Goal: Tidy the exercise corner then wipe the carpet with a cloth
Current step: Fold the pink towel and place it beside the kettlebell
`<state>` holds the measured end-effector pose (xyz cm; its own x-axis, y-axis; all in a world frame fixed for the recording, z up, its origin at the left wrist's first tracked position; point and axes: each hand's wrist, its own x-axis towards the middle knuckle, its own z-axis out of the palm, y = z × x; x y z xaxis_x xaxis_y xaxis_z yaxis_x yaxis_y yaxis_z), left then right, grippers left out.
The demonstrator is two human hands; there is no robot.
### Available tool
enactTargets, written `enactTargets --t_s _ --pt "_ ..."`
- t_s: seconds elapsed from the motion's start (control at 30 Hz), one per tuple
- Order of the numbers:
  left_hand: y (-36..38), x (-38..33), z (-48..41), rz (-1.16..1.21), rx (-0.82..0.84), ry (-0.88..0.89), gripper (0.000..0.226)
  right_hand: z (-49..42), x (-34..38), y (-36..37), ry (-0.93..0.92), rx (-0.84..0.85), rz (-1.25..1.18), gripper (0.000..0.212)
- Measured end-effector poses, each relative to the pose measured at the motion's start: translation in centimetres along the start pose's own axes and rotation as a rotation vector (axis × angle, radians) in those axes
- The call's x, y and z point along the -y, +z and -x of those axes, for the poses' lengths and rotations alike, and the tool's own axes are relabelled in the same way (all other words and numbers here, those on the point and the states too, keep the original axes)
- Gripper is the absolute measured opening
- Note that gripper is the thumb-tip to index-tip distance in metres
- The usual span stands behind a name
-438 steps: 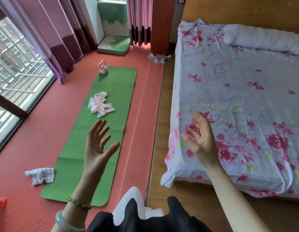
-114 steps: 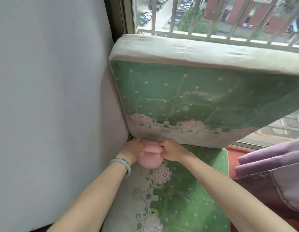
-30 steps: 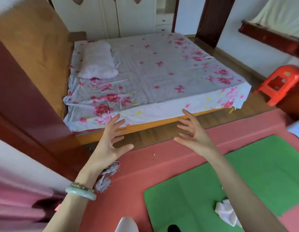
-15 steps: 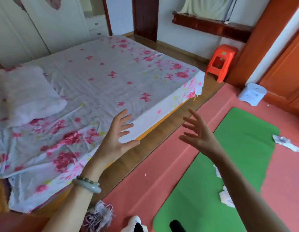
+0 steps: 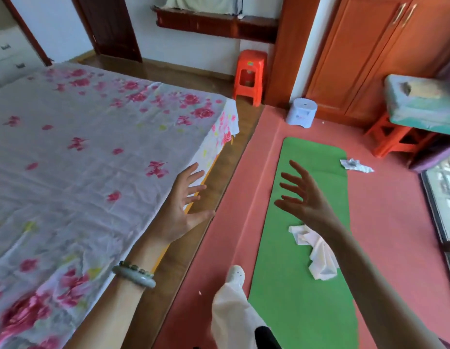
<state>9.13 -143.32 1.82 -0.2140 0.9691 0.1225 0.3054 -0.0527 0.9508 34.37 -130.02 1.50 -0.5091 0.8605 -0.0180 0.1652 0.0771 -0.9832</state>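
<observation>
Both my hands are raised in front of me, well apart, fingers spread and holding nothing. My left hand (image 5: pixel 179 212), a pale green stone bangle (image 5: pixel 134 274) on its wrist, hovers over the edge of the bed with the pink-flowered white sheet (image 5: pixel 80 159). My right hand (image 5: pixel 305 202) hangs above the green rectangular foam exercise mat (image 5: pixel 302 311). The crumpled white cloth (image 5: pixel 317 253) lies on that mat just under my right wrist, partly hidden by my forearm. A second crumpled whitish rag (image 5: pixel 356 165) lies beyond my right hand, off the mat's far corner on the red carpet (image 5: pixel 234 222). Farther ahead, between my hands, stands an orange plastic stool (image 5: pixel 249 76).
</observation>
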Motion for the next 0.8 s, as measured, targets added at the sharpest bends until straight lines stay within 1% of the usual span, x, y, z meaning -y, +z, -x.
enactTargets --t_s 0.13,0.4,0.5,0.8 --pt "0.2 1.2 -9.1 -0.011 0.077 0.016 0.094 -6.8 -0.9 -1.9 -0.009 -0.074 -0.020 0.089" --pt "2.6 0.9 -26.8 0.001 0.229 0.045 0.096 -19.6 0.2 -8.1 0.000 -0.193 -0.010 0.089" --pt "3.9 1.0 -31.7 0.029 0.274 0.062 0.093 -22.3 0.5 -10.2 0.023 -0.234 0.012 0.090" --pt "7.1 3.5 -46.5 0.084 0.465 0.101 0.099 -29.0 -0.5 -14.3 0.109 -0.467 0.013 0.089"
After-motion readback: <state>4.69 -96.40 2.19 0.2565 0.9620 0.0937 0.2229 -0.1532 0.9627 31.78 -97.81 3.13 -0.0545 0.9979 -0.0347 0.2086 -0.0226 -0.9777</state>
